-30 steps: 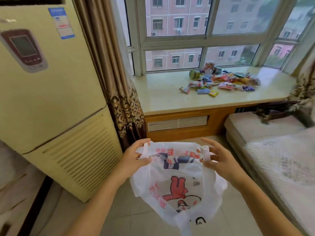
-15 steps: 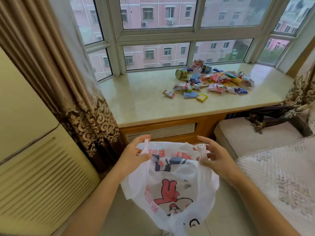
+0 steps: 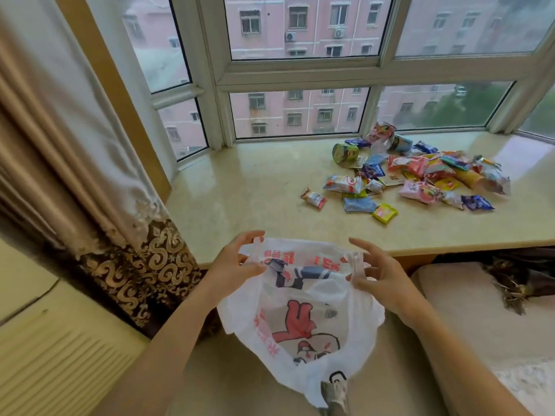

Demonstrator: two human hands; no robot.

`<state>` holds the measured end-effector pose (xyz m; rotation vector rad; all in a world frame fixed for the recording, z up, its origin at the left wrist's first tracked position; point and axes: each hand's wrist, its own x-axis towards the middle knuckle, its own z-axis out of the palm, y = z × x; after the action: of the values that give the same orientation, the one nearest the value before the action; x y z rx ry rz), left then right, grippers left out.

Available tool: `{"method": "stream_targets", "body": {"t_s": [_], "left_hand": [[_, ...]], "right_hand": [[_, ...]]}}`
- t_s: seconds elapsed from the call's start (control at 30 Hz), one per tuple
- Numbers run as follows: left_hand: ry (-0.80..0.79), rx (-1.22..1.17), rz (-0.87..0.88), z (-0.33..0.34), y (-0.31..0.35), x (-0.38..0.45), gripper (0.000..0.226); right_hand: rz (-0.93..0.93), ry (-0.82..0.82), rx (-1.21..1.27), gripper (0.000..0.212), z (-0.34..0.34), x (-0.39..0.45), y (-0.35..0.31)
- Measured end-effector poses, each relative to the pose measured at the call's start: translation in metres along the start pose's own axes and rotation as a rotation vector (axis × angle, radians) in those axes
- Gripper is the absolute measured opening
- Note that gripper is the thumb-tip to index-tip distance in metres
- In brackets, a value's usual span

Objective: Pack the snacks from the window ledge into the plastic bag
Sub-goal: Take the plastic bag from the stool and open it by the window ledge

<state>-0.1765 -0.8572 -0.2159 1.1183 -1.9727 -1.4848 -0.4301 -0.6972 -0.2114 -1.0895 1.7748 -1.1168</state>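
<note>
While the plastic bag hangs open in front of the person, below the near edge of the window ledge, each hand pinches one of its handles. In the head view, the left hand has thumb and fingertips closed on the left handle loop, and the right hand grips the right handle loop the same way, its other fingers spread loosely above. The bag is white with red and blue printing and a red cartoon figure; its mouth is pulled apart between the two hands.

The snacks lie in a loose heap on the ledge toward its right end, well apart from the bag. At the heap's far left edge a green can lies on its side. A small red-and-white packet lies alone at the near left of the pile, with a yellow packet at the near edge. A patterned curtain hangs at the ledge's left end.
</note>
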Motion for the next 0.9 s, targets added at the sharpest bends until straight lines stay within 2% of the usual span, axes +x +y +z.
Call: {"method": "stream_targets", "body": {"t_s": [0.23,0.43,0.7,0.9], "left_hand": [[0.16,0.024,-0.052,0.009,0.015,0.131,0.058],[0.276,0.002,-0.133,-0.013,0.021,0.223,0.054],[0.384,-0.037,-0.167,-0.074,0.016,0.324,0.056],[0.408,-0.046,-0.165,-0.134,-0.017,0.408,0.059]], "right_hand": [[-0.033,-0.11,0.01,0.069,-0.048,0.16,0.002],[-0.061,-0.202,0.037,0.06,-0.071,0.287,-0.018],[-0.115,-0.304,-0.025,0.052,-0.033,0.43,-0.048],[-0.132,-0.201,-0.091,0.048,0.025,0.534,-0.055]]}}
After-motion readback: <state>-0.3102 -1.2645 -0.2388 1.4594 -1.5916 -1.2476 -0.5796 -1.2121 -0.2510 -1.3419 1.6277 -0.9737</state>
